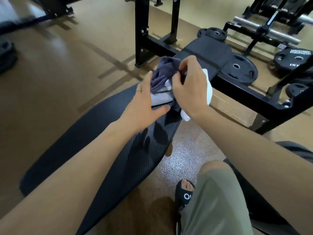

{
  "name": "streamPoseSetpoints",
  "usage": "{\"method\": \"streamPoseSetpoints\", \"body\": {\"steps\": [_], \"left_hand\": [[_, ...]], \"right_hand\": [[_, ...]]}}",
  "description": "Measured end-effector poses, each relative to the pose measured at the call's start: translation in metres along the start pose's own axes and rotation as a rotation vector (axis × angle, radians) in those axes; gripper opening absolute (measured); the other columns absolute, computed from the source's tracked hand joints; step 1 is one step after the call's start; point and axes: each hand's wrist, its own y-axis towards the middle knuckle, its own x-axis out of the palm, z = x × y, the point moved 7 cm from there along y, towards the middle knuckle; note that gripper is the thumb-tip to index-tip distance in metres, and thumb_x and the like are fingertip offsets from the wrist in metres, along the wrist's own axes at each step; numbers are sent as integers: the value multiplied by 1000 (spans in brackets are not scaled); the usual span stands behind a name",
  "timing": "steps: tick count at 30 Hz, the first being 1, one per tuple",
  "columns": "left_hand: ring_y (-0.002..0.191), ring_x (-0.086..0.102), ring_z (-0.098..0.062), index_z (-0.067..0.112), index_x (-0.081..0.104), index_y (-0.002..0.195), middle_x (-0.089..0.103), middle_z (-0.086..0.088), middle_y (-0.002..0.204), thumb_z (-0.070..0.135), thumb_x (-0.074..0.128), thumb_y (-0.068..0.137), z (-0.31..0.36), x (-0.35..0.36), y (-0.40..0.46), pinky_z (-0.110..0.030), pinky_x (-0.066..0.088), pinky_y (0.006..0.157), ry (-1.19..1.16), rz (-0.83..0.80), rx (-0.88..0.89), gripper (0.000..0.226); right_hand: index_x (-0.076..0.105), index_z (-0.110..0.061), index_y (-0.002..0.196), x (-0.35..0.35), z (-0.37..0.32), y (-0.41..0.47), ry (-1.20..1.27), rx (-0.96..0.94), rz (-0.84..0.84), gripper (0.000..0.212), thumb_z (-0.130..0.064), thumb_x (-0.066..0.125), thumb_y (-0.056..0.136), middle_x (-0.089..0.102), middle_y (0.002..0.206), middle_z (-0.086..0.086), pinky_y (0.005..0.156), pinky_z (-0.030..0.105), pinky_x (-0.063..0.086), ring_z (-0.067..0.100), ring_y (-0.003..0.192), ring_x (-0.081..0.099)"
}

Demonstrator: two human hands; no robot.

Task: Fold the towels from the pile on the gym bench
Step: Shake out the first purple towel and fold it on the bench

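Pinching a purple towel (158,73) off the pile, right hand (189,87) should lift clear while flat-fingered left hand (144,102) steadies the grey towel (159,98) beneath.

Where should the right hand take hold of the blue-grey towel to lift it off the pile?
Probably at the raised crumpled edge of the blue-grey towel, from above and the right, where the right hand already pinches it. That fold stands free above the white towel.

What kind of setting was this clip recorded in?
Almost certainly a gym. A padded bench holds the towels the hands are sorting, black weight plates lie on the floor, and a steel rack frame and a chrome barbell stand behind.
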Motion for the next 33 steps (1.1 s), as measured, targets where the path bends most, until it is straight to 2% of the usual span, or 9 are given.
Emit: {"method": "streamPoseSetpoints", "body": {"steps": [3, 5, 8, 13, 16, 19, 22, 28, 33], "left_hand": [[136, 43, -12, 25, 22, 155, 40, -9, 151, 38, 80, 77, 23, -18, -21, -17, 38, 109, -137, 139, 104, 98], [108, 58, -2, 14, 54, 127, 60, -3, 118, 28, 69, 78, 34, -28, -45, -23, 48, 92, -129, 202, 171, 53], [74, 57, 7, 12, 63, 97, 63, 10, 84, 13, 66, 87, 35, -33, -80, -18, 46, 71, -76, 176, 91, 11], [73, 59, 10, 19, 66, 94, 69, 13, 85, 13, 72, 87, 27, -47, -124, -18, 47, 65, -12, 209, 13, 12], [82, 62, 11, 26, 68, 98, 71, 13, 91, 23, 74, 89, 26, -64, -139, -13, 47, 71, -98, 289, -63, 11], [98, 68, -7, 26, 70, 101, 73, 8, 99, 26, 75, 90, 31, -76, -153, -25, 52, 87, -99, 333, -64, 13], [101, 66, -9, 28, 67, 104, 72, 9, 103, 28, 74, 90, 23, -90, -167, -25, 51, 91, -97, 387, -113, 15], [103, 66, -3, 26, 68, 121, 72, 11, 110, 39, 70, 92, 0, -97, -196, -18, 48, 86, -307, 431, -282, 32], [101, 74, -17, 21, 69, 117, 77, 2, 108, 56, 69, 88, -12, -86, -216, -43, 57, 96, -495, 270, -455, 45]], "right_hand": [[58, -4, 95, -24, -46, -43, 161, -158, 9, 12, -8, 59, 83, 54, 80, -1, 67, 8, 39, -7, 78, 45], [55, -4, 95, -25, -62, -69, 295, -172, -126, 13, -9, 57, 83, 53, 78, 0, 65, 24, 43, 6, 70, 47], [51, -5, 99, -24, -67, -93, 361, -125, -248, 18, -13, 58, 84, 59, 80, 6, 66, 29, 43, 14, 68, 50], [49, -18, 131, -12, -62, -124, 483, 38, -578, 55, -16, 64, 78, 59, 107, -6, 79, 17, 44, -4, 82, 54], [54, -25, 133, 8, -52, -145, 384, 84, -807, 75, -34, 67, 60, 63, 122, -3, 92, 20, 47, 11, 110, 59], [69, -31, 94, 20, -38, -163, 390, 189, -824, 41, -42, 66, 55, 74, 101, -6, 96, 44, 53, 18, 101, 68], [66, -20, 70, 12, -49, -174, 496, 286, -793, 12, -30, 61, 64, 62, 70, -6, 74, 37, 45, 14, 72, 56], [58, -20, 73, -7, -67, -180, 636, 391, -784, 23, -6, 49, 89, 50, 64, -3, 59, 25, 38, 15, 64, 46], [52, -20, 79, -20, -62, -175, 761, 557, -649, 19, -8, 45, 92, 46, 76, 4, 61, 27, 41, 20, 68, 45]]}}
